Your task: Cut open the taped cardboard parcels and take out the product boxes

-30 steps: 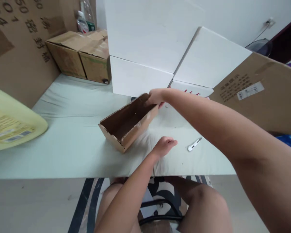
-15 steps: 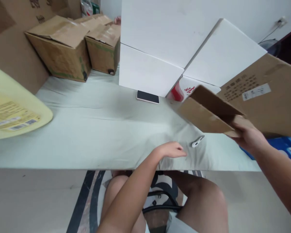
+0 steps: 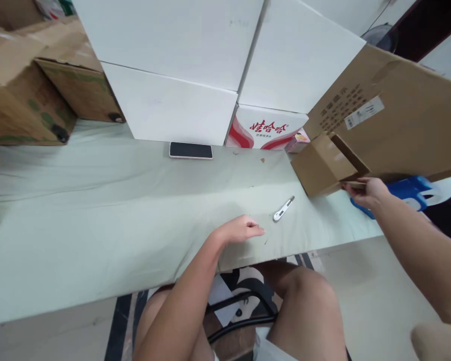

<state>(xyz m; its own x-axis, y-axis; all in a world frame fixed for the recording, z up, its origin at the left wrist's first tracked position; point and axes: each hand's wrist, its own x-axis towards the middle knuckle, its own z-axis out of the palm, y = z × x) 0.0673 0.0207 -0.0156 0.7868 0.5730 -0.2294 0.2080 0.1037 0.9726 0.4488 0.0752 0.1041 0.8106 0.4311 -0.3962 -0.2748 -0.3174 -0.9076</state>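
Your right hand [image 3: 370,193] pinches an edge of the open cardboard box [image 3: 317,168], tilted at the right of the table, near the small pink box [image 3: 298,141]; you can't see its full inside. Your left hand [image 3: 244,229] is loosely curled near the cutter [image 3: 284,208]; whether its fingers press together, you cannot tell. Brown cartons [image 3: 73,87] stand far left, white cartons [image 3: 173,103] far centre. Pale cloth [image 3: 97,215] covers the table, above a light floor [image 3: 383,286].
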